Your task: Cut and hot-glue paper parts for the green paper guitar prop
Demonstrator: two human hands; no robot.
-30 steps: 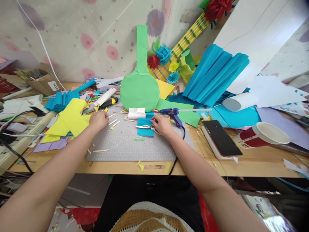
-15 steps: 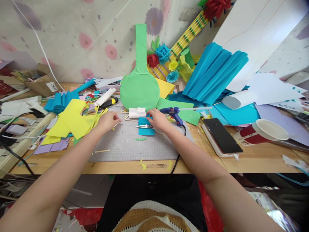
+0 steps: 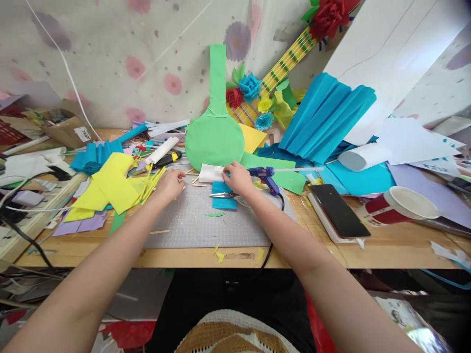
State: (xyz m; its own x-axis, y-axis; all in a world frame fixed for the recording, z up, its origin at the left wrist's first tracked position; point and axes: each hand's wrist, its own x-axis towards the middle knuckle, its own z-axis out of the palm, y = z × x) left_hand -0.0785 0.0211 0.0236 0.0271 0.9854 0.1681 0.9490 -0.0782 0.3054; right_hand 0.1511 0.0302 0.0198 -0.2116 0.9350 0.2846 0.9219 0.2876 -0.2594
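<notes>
A pale wall covering (image 3: 110, 54) with pink and purple flowers (image 3: 172, 84) hangs behind the wooden worktop (image 3: 390, 252); a large white board (image 3: 386, 63) slants at the right, its right edge bright with light

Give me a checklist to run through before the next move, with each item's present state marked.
1. Right hand at the white paper: ok, fingers at its right end; how firmly they grip, cannot tell.
2. Left hand free: cannot tell, its fingers are curled and may hide something small.
3. Scissors clear of the right arm: not ok, blades lie over the blue paper but the handles are partly hidden behind the right wrist.
4. Glue gun set down: ok, no hand holds it; whether it is hot, cannot tell.
5. Cup away from both hands: ok, it stands right of the phone.
</notes>
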